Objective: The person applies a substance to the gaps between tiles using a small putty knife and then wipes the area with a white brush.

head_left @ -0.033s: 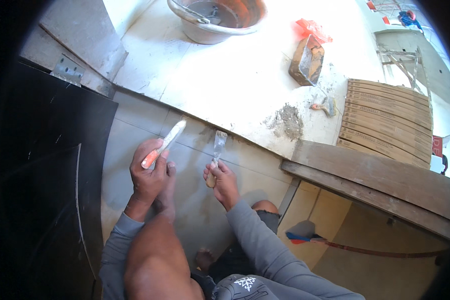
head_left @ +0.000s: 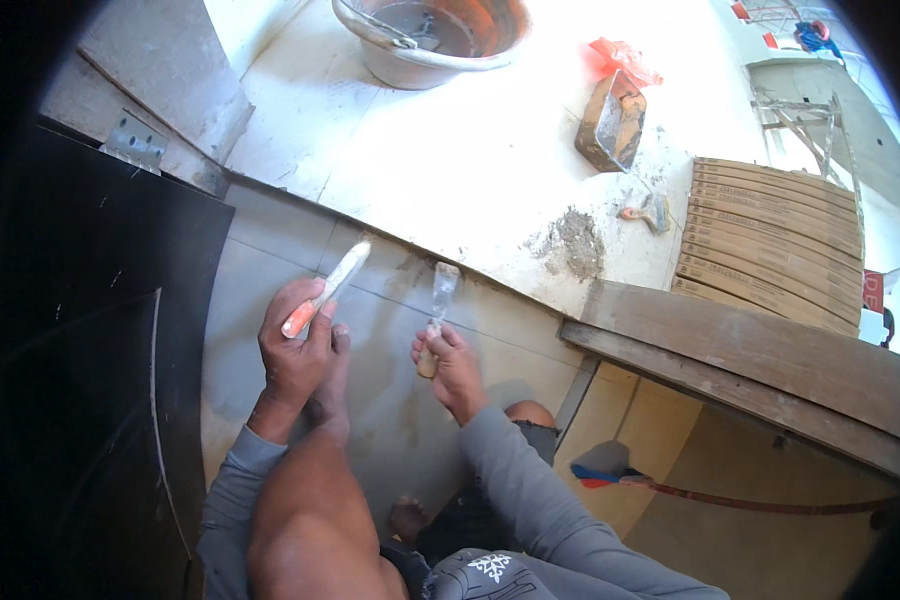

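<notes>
My left hand [head_left: 300, 330] is closed on an orange-handled putty knife [head_left: 342, 275], its blade smeared with pale paste and angled up to the right. The tip ends close to the edge of the white floor. My right hand [head_left: 452, 368] grips the tan handle of a second putty knife [head_left: 444, 290]. That one has a flat, square-ended metal blade pointing away from me, with whitish residue on it. Both blades are over the grey tiles [head_left: 390, 300], just short of the raised edge; whether they touch the tiles I cannot tell.
Beyond the edge stand a mortar-stained bucket [head_left: 445, 68], a dirty rectangular container [head_left: 610, 125] and a red plastic bag [head_left: 625, 60]. A brush [head_left: 650, 213] lies near grey debris [head_left: 574, 242]. Stacked cartons [head_left: 770, 240] and wooden boards [head_left: 750, 360] are at right, a black panel [head_left: 110, 350] at left.
My right hand and its putty knife have shifted slightly to the right. My left hand is almost where it was.
</notes>
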Motion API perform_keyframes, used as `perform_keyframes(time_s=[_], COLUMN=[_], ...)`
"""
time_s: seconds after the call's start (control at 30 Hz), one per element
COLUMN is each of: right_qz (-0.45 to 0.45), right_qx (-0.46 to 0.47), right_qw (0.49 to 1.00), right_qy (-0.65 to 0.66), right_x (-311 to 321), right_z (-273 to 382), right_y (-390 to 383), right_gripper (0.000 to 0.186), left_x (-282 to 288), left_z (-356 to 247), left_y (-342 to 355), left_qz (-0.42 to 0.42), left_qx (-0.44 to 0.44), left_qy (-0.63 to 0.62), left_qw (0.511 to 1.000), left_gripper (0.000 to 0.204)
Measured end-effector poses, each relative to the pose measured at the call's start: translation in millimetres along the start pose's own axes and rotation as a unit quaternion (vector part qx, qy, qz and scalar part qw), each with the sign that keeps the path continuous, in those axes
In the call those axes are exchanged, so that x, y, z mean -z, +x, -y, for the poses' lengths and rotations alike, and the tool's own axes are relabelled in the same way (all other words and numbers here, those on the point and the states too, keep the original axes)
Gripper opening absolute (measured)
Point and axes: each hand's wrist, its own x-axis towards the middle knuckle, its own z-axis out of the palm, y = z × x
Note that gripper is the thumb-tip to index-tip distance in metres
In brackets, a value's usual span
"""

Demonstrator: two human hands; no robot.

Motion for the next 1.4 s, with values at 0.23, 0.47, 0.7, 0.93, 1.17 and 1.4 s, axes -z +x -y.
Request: perform_keyframes(time_s=[0.23, 0.47, 0.7, 0.93, 1.17, 1.4], right_qz=[0.013, -0.032, -0.009, -0.018, -0.010, 0.021], right_qx=[0.056, -0.057, -0.035, 0.018, 0.025, 0.060], right_qw=[0.995, 0.995, 0.996, 0.997, 0.998, 0.998], right_qy=[-0.085, -0.081, -0.075, -0.070, -0.057, 0.003], right_x=[42.9, 25.0, 23.5, 4.0, 10.7, 16.4], right_z=[101.8, -5.1, -21.7, -25.5, -16.0, 50.6], right_y=[-17.4, -22.8, 36.7, 44.3, 35.7, -19.9], right_gripper=[0.017, 0.018, 0.016, 0.015, 0.023, 0.024], left_x=[-3.3, -2.8, -0.8, 2.0, 2.1, 0.8], left_z=[-2.9, -4.8, -5.8, -5.5, -4.5, -5.2], left_y=[1.2, 2.1, 1.9, 0.6, -1.7, -1.5], left_qz=[0.013, 0.002, 0.004, 0.006, 0.021, 0.017], left_qx=[0.009, -0.002, 0.009, 0.008, 0.026, 0.022], left_qy=[-0.006, 0.011, 0.017, 0.020, 0.016, 0.006], left_qw=[1.000, 1.000, 1.000, 1.000, 0.999, 1.000], left_gripper=[0.022, 0.023, 0.023, 0.023, 0.022, 0.022])
